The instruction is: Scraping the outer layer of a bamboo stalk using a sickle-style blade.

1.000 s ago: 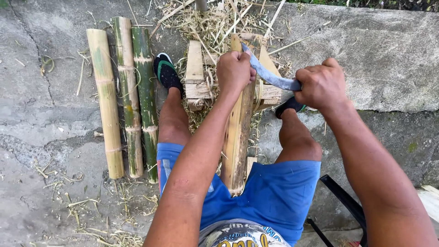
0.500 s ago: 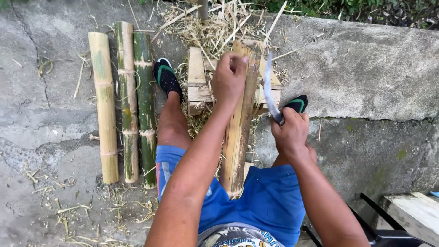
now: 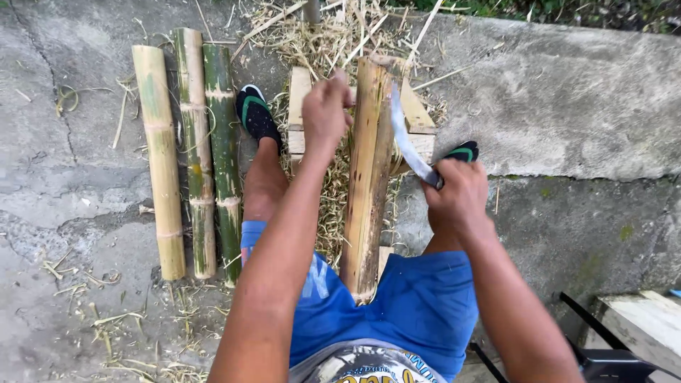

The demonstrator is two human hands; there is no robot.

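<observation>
A thick piece of split bamboo (image 3: 369, 177) stands tilted between my knees, its far end resting on a wooden block (image 3: 418, 117). My left hand (image 3: 325, 112) grips the bamboo's upper left edge. My right hand (image 3: 457, 193) is closed on the handle of a curved knife (image 3: 406, 138). The blade points away from me and lies along the right side of the bamboo's top end.
Three bamboo lengths (image 3: 191, 152) lie side by side on the concrete at the left. Dry shavings and splinters (image 3: 333, 39) litter the ground around the block. My feet in dark shoes (image 3: 255, 113) flank the block. A pale wooden bench (image 3: 649, 323) is at the lower right.
My right hand drew the knife back from over the block toward me; the blade now lies along the bamboo's right edge. My left hand stays on the bamboo top.
</observation>
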